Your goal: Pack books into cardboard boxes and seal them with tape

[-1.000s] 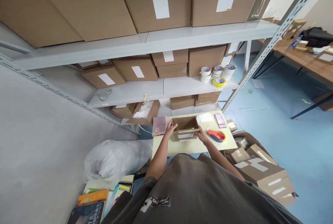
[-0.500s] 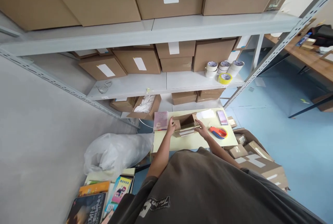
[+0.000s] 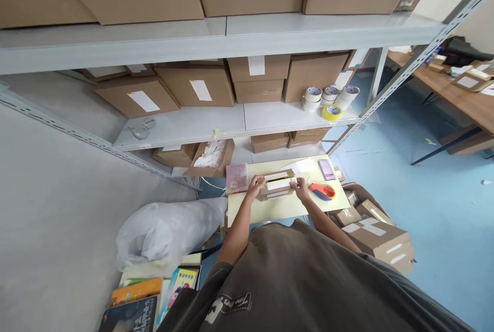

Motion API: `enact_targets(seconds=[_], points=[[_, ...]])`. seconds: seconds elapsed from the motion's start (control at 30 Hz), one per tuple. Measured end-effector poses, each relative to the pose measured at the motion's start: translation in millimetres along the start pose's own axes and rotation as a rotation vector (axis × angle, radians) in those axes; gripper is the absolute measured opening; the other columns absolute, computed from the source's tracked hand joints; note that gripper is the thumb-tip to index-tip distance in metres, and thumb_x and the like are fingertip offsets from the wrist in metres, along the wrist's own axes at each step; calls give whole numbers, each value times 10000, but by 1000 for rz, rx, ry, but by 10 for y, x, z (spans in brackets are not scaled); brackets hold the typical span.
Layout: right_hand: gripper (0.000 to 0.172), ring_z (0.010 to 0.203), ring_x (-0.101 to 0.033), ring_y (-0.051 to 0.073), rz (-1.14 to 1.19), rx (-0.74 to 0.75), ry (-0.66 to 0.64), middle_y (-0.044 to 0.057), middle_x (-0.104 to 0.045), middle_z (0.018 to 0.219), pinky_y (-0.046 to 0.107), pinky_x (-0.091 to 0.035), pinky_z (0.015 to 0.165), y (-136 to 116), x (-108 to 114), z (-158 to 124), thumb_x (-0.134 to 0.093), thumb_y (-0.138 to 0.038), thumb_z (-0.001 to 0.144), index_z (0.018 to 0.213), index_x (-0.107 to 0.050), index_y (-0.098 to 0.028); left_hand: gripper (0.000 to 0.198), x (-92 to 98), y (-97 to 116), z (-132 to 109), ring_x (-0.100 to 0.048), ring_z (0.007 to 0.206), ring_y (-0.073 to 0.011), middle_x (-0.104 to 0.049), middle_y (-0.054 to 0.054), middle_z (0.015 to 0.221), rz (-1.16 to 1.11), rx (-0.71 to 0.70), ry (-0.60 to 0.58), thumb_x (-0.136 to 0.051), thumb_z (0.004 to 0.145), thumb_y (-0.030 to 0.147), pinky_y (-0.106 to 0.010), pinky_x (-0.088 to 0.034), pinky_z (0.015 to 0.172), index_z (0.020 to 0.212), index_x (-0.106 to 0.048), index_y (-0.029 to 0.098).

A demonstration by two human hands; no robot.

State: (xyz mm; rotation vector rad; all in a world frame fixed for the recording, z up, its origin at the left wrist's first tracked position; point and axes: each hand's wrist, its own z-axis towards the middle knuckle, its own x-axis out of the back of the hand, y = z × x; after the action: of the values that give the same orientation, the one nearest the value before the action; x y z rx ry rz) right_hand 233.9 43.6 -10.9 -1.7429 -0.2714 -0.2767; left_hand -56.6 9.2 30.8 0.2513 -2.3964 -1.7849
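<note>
A small cardboard box (image 3: 275,194) with white strips on it lies on the pale yellow table (image 3: 262,213). Its top flaps are mostly folded over, leaving a dark gap between them. At the box's left end my left hand (image 3: 256,186) is closed, its fingers on the flap edge. My right hand (image 3: 301,188) grips the right end with bent fingers, partly hiding that corner. Just right of this hand lies a red and blue tape dispenser (image 3: 322,191). On the left, a pink book (image 3: 236,178) rests beside the box.
Behind the table stands a grey shelf rack (image 3: 285,116) with cartons and tape rolls (image 3: 312,96). A clear plastic bundle (image 3: 170,231) is at the left, above some books (image 3: 133,311). Cardboard boxes (image 3: 380,242) are piled at the right. A pixelated rectangle (image 3: 327,169) lies on the table.
The box's open top has been folded over, so its inside is mostly covered now. Both hands stay at its ends, with fingers more bent. The view has shifted slightly.
</note>
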Motion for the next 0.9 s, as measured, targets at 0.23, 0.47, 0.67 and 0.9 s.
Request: enact_targets(seconds=[0.23, 0.47, 0.67, 0.9], points=[[758, 939, -675, 259, -36, -54, -5, 69, -720, 1035, 408, -556, 867, 61, -53, 53, -674, -679, 794, 1373, -533, -211, 296, -159, -126, -42, -590, 1312, -259, -685, -102, 1320, 78, -33, 83, -777, 848, 299, -378, -413, 1169, 1125, -690, 241], [621, 972, -708, 278, -162, -136, 29, 81, -757, 1041, 447, -566, 935, 20, -145, 131, -701, -475, 820, 1372, -632, -199, 617, -187, -283, 16, -404, 1556, -291, -525, -120, 1608, 114, -76, 93, -732, 894, 328, -403, -318, 1274, 1484, -567, 258], [601, 1239, -687, 309, -142, -81, 31, 132, -687, 1424, 471, -569, 1019, -39, -25, 12, -678, -454, 914, 1475, -588, -259, 967, -228, -361, 138, -271, 1639, -257, -312, -100, 1765, 156, 58, 141, -693, 918, 395, -379, -288, 1300, 1728, -183, 257], [600, 1434, -550, 332, -348, 12, 119, 115, -583, 1564, 497, -455, 1191, 57, 875, 165, -632, -364, 941, 1526, -568, -250, 950, -64, -317, 306, -360, 1601, -279, -395, -86, 1728, 221, 110, 127, -770, 848, 338, -388, -313, 1294, 1686, -324, 285]])
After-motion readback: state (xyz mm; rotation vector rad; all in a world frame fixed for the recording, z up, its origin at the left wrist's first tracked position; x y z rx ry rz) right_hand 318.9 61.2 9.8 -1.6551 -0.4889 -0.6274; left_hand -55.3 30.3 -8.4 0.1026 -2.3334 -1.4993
